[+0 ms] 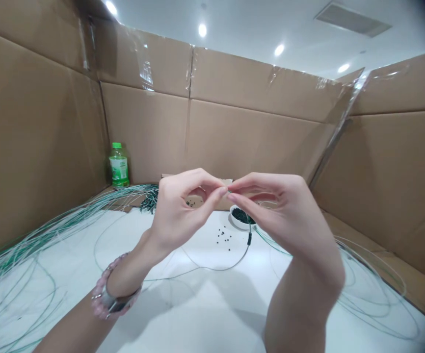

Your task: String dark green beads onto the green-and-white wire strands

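My left hand (186, 206) and my right hand (275, 206) meet fingertip to fingertip above the white table, each in a thumb-and-finger pinch. What lies between the fingertips is tiny and mostly covered. A thin cord (230, 267) drops from behind my right hand, carries a short dark cluster of beads (249, 239), then curves left across the tabletop. Beyond my hands stands a white bowl (237, 223) of small dark green beads (242, 215), partly hidden by my right hand. Several loose beads (224, 239) lie scattered on the table in front of it.
Bundles of green and white cords (65, 215) spread along the left, with a dark beaded tangle (149, 198) at their end. More looped cords (374, 294) lie at right. A green-capped bottle (119, 166) stands in the back left corner. Cardboard walls (256, 132) enclose the table (183, 323).
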Tool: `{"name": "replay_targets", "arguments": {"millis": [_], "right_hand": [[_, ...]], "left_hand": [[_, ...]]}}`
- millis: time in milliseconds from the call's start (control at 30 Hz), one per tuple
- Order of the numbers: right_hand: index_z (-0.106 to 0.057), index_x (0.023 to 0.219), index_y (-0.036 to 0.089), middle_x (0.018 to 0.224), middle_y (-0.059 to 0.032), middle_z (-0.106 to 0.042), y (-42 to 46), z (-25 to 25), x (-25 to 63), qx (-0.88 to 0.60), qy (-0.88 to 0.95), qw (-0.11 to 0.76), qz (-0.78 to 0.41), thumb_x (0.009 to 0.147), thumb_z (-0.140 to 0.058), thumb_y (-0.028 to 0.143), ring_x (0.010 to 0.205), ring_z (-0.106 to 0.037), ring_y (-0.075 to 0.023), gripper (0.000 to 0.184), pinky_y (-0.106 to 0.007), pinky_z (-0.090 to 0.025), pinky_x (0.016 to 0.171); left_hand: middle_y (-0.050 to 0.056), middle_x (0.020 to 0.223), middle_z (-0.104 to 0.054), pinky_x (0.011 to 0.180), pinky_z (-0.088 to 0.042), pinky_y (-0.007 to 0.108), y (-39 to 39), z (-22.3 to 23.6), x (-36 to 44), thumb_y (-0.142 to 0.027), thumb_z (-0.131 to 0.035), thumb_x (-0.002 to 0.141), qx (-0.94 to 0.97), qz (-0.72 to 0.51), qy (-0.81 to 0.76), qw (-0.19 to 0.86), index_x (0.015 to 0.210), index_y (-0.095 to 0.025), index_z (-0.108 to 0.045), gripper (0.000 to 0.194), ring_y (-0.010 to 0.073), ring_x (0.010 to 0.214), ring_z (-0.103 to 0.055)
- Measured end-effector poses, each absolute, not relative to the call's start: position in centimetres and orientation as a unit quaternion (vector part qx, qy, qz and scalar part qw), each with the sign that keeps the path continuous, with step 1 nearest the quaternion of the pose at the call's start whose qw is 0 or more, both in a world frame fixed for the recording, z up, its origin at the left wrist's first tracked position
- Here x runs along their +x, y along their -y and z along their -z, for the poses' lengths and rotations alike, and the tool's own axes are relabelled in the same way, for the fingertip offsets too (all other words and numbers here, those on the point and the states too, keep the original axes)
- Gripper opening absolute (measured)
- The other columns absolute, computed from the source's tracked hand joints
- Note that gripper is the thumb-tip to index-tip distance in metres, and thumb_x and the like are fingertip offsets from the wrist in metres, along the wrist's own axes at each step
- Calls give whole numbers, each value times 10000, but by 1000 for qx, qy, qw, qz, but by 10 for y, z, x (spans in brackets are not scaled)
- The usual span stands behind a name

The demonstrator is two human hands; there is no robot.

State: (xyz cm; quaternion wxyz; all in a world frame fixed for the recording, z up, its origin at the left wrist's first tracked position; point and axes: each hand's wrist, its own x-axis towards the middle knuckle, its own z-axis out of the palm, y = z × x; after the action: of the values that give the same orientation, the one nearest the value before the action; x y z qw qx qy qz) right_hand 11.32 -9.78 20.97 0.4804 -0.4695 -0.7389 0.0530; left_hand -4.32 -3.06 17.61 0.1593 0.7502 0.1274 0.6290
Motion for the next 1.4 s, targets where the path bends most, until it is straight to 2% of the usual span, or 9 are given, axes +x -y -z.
{"name": "replay_targets", "arguments": {"millis": [200,333,500,767,900,1100,1167,1233,1400], "right_hand": [[-670,686,188,665,33,-693,89,-209,110,-454,725,518,-22,778,-613,108,623,-657,-96,134,-172,-568,582],[-661,708,194,655,43,-672,92,-209,115,-437,722,537,3,780,-629,124,623,-646,-83,106,-150,-561,576],[-666,715,192,656,42,-664,97,-209,115,-419,726,545,-3,788,-634,130,613,-636,-80,102,-148,-565,577],[-661,701,175,643,40,-651,97,-210,115,-411,729,548,0,784,-638,107,597,-619,-73,110,-135,-566,570],[-656,711,182,657,40,-653,99,-210,117,-413,729,546,-2,797,-632,125,612,-626,-75,106,-135,-569,585],[-632,730,199,682,43,-635,98,-209,110,-401,725,559,14,810,-616,125,650,-612,-66,110,-120,-551,599],[-617,758,198,733,34,-644,97,-208,104,-394,724,566,14,824,-603,141,694,-626,-72,88,-129,-556,623],[-598,781,189,837,12,-663,95,-206,97,-387,719,577,15,836,-588,156,787,-647,-88,65,-148,-567,671],[-584,786,177,942,-15,-673,95,-200,84,-354,724,592,6,830,-565,121,870,-660,-113,74,-195,-591,728]], "left_hand": [[50,819,-695,662,-520,216,-13,-137,-14,-294,-446,925,743,-606,-91,270,874,-152,-672,272,114,735,-642],[81,1026,-674,831,-480,284,-50,-70,7,-174,-493,852,920,-289,-214,158,950,-161,-661,195,184,947,-625],[73,845,-674,719,-450,273,-64,-20,12,-68,-486,746,946,-188,-220,148,758,-143,-658,188,194,773,-623],[32,650,-610,623,-385,239,-62,-13,13,-39,-473,685,933,-194,-221,210,617,-133,-598,171,125,592,-513],[36,622,-629,620,-409,248,-62,-23,15,-80,-522,697,894,-269,-229,277,569,-129,-607,162,133,585,-532],[74,870,-691,689,-496,227,-45,-98,2,-373,-485,879,740,-500,-230,387,916,-132,-656,298,117,745,-616],[11,777,-691,682,-503,159,-26,-129,-8,-392,-681,757,549,-604,-136,562,832,-162,-683,242,63,681,-611],[-22,703,-685,643,-499,101,-3,-153,-17,-332,-796,644,454,-600,-69,655,755,-167,-706,218,27,617,-603],[-34,648,-681,589,-503,68,30,-172,-26,-245,-824,617,412,-579,-4,704,705,-154,-722,162,10,571,-599]]}}
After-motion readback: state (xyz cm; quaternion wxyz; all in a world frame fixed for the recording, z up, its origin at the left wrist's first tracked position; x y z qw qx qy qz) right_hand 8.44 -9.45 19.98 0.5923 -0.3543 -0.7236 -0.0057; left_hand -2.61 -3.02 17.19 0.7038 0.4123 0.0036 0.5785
